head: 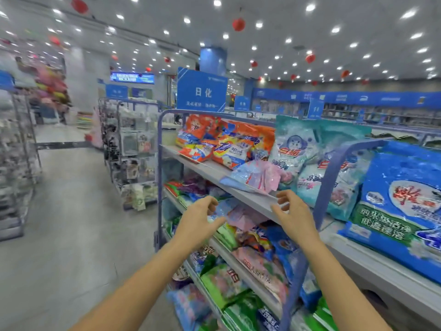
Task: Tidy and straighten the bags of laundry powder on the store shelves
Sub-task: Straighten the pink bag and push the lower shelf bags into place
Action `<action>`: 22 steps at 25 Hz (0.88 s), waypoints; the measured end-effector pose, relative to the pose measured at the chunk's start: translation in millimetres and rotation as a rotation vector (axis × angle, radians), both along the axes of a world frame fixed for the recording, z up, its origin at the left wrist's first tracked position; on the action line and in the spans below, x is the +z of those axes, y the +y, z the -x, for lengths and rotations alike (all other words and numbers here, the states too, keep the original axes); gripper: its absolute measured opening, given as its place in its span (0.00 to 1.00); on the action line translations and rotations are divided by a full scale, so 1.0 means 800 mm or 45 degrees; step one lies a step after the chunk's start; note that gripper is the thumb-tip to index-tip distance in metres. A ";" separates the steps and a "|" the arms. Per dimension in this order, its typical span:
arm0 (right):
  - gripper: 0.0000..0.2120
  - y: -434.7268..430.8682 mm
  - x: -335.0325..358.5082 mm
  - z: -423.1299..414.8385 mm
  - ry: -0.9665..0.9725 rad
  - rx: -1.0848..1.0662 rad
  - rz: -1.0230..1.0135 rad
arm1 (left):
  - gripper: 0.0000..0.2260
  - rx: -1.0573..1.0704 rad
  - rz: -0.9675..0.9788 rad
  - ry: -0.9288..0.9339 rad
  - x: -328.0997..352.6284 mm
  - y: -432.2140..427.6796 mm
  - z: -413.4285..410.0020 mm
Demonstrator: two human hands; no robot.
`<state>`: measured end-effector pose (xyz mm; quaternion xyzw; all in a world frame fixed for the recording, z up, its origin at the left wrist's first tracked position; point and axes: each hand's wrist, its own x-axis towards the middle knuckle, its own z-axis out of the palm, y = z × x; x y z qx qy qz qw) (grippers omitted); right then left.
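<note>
A pink and pale blue bag (256, 177) lies flat and crooked at the front of the top shelf (214, 172), its corner over the edge. Behind it stand teal bags (296, 149) and a heap of orange bags (229, 144). A big blue bag (403, 206) leans at the right. My left hand (199, 222) hovers before the second shelf, fingers loosely curled, holding nothing. My right hand (294, 211) is just below the top shelf's edge, under the pink bag, fingers loosely curled and empty. Lower shelves hold several jumbled pink, green and blue bags (238, 278).
The shelf unit has a blue-grey tubular end frame (159, 177) and a second upright (327, 187). An open grey aisle floor (71, 235) lies to the left, flanked by wire racks (133, 149) of goods. A blue sign (201, 91) stands on top.
</note>
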<state>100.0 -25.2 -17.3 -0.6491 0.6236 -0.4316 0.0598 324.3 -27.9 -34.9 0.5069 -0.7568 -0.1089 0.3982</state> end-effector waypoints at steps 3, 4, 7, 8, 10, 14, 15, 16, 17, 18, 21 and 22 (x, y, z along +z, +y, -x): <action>0.14 -0.081 -0.002 0.005 0.038 -0.119 -0.056 | 0.16 -0.030 -0.010 0.005 -0.003 -0.067 0.005; 0.16 -0.107 -0.001 0.008 0.042 -0.165 -0.080 | 0.16 -0.043 -0.008 0.004 -0.002 -0.091 0.009; 0.23 -0.178 0.003 0.019 0.038 -0.282 -0.151 | 0.17 -0.088 0.016 0.027 0.003 -0.165 0.029; 0.25 -0.201 0.004 0.024 0.001 -0.310 -0.186 | 0.17 -0.112 0.018 0.025 0.005 -0.189 0.038; 0.27 -0.233 0.003 0.032 -0.070 -0.374 -0.235 | 0.19 -0.169 0.046 -0.003 0.003 -0.227 0.056; 0.24 -0.264 0.003 0.044 -0.188 -0.441 -0.217 | 0.26 -0.306 0.035 -0.039 -0.008 -0.291 0.091; 0.22 -0.267 0.003 0.047 -0.231 -0.443 -0.176 | 0.29 -0.347 0.048 -0.045 -0.009 -0.304 0.100; 0.21 -0.272 0.006 0.049 -0.275 -0.443 -0.126 | 0.33 -0.386 0.051 -0.044 -0.009 -0.317 0.110; 0.19 -0.278 0.009 0.051 -0.333 -0.437 -0.076 | 0.36 -0.420 0.044 -0.047 -0.011 -0.329 0.119; 0.17 -0.285 0.014 0.052 -0.400 -0.426 -0.025 | 0.41 -0.449 0.033 -0.052 -0.012 -0.340 0.129; 0.11 -0.309 0.033 0.046 -0.529 -0.412 0.086 | 0.52 -0.519 0.023 -0.197 -0.020 -0.373 0.146; 0.11 -0.317 0.042 0.040 -0.535 -0.426 0.120 | 0.54 -0.528 0.022 -0.290 -0.021 -0.383 0.149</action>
